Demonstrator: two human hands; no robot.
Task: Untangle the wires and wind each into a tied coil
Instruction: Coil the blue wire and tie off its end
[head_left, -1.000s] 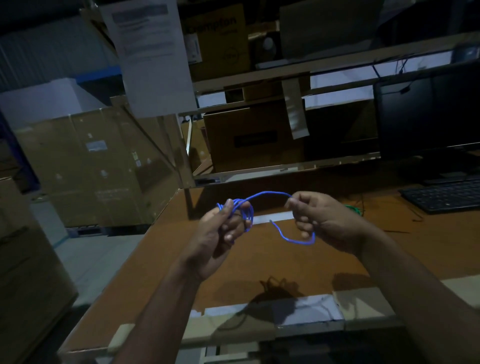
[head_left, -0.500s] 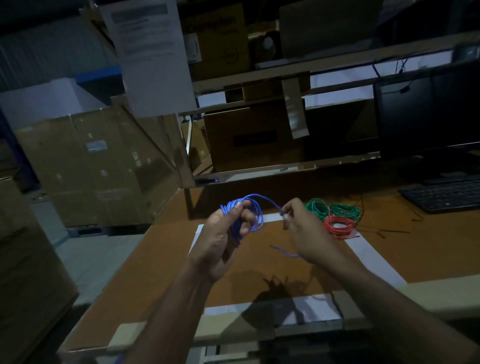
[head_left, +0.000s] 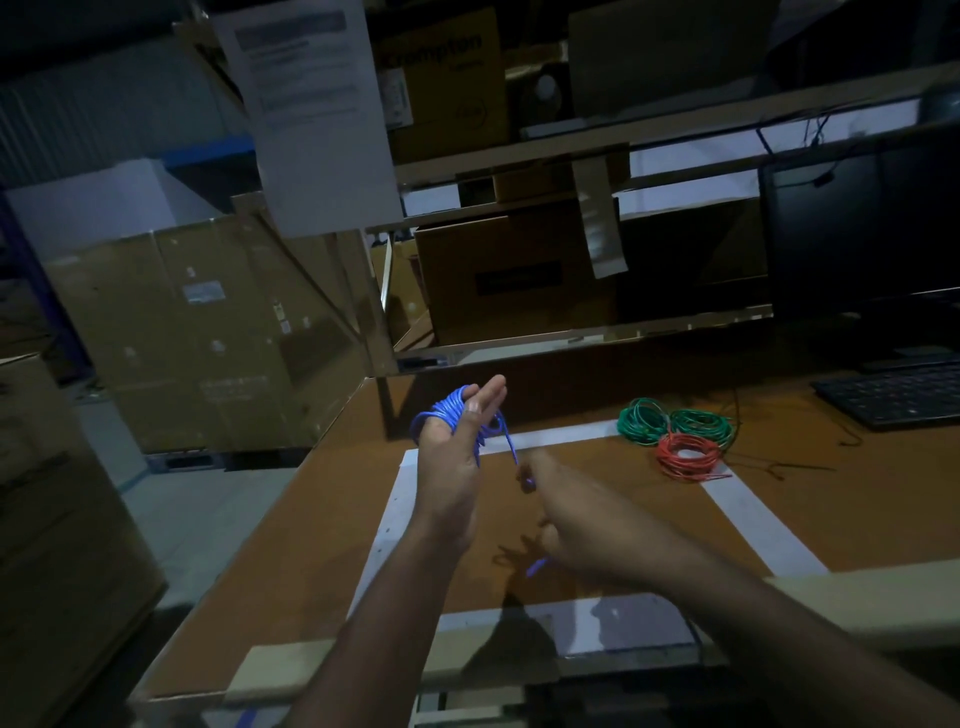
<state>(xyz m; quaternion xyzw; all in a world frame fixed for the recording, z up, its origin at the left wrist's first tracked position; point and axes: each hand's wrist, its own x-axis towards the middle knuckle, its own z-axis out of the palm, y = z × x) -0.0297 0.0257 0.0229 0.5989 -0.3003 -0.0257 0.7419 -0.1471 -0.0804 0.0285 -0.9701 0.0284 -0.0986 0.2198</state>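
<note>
A blue wire (head_left: 445, 411) is wound in several turns around my left hand (head_left: 451, 470), which is raised above the brown table (head_left: 317, 551) with its fingers held straight. A strand runs from that coil down to my right hand (head_left: 582, 514), which is motion-blurred and grips the wire. The wire's free end sticks out below the fist. Two green coils (head_left: 644, 420) and a red coil (head_left: 687, 457) lie together on the table to the right, away from both hands.
White tape lines (head_left: 748, 512) mark a rectangle on the table. A black keyboard (head_left: 893, 400) and a monitor (head_left: 862, 234) stand at the far right. Cardboard boxes (head_left: 208, 338) fill the floor on the left and the shelves behind.
My right hand has swung down and toward me with the wire. The left fingers have straightened, and more turns now sit on the left hand. The loose loop between the hands is gone.
</note>
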